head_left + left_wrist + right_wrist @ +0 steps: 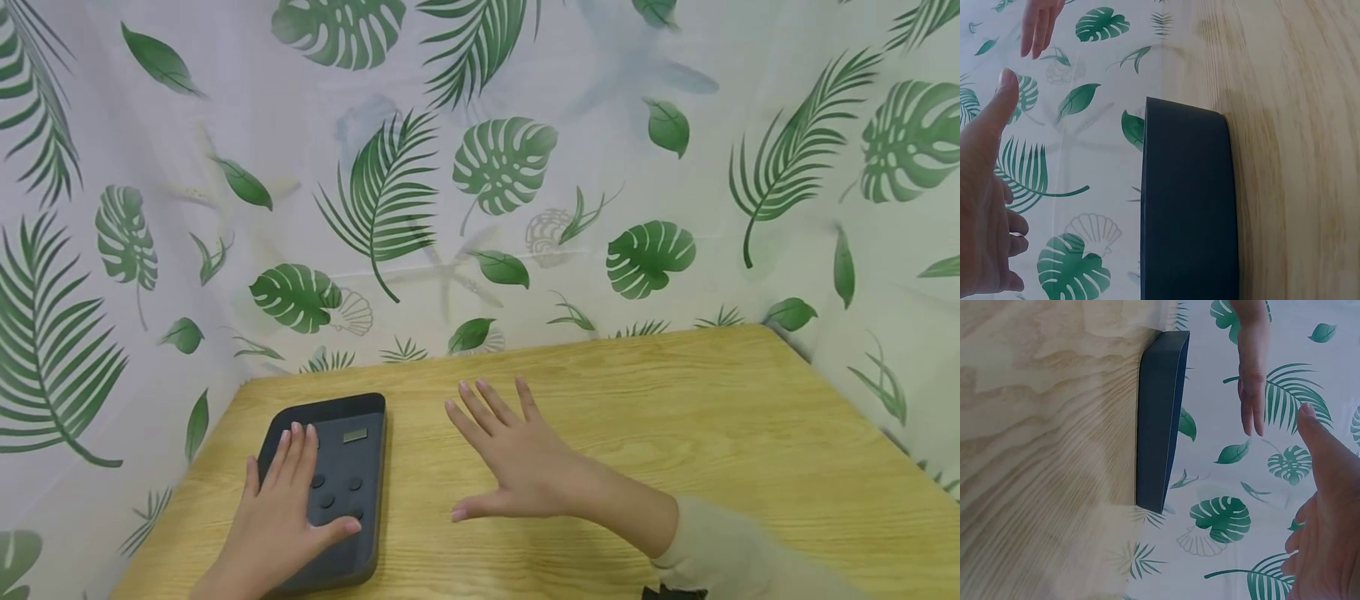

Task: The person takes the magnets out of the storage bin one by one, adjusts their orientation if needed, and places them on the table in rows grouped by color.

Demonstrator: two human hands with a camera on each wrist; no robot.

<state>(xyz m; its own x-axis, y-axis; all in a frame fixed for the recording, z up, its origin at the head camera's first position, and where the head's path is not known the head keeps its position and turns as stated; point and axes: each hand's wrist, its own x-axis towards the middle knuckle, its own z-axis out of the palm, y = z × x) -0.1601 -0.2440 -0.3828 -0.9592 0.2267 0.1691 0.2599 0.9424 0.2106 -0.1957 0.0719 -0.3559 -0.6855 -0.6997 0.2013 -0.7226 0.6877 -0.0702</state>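
Tray [352, 460], qty 1: dk. blue-grey, rect., rounded corners, raised walls; set flat on left part of desk [637, 433], long sides run away from the wearer. Contents: dk. round discs [355, 483], approx. 4 visible, grouped on mid./near tray floor, nearest one partly covered by a thumb in head view; whether loose or fixed can't be told. Also rect. pieces [355, 435], 2 visible, grey-green, placed toward far end; right one seen whole, left one mostly hidden by fingers. Left hand [272, 521]: held over left/near part of tray, kept apart from it, as shown in both wrist views; grip released, fingers straight, thumb spread to the right. Right hand [528, 467]: held above desk, to right of tray, well apart from it; grip released, fingers spread, thumb pointed toward tray. Sleeve [735, 550], lt. beige, worn on right forearm; blk. item [673, 593] cut off by btm. frame edge just below it, ident. can't be told. Desk: yellowish wood-grain top. Sheet [570, 292]: white, printed w/ green leaves, pale shells & starfish, hung behind desk & along both sides.
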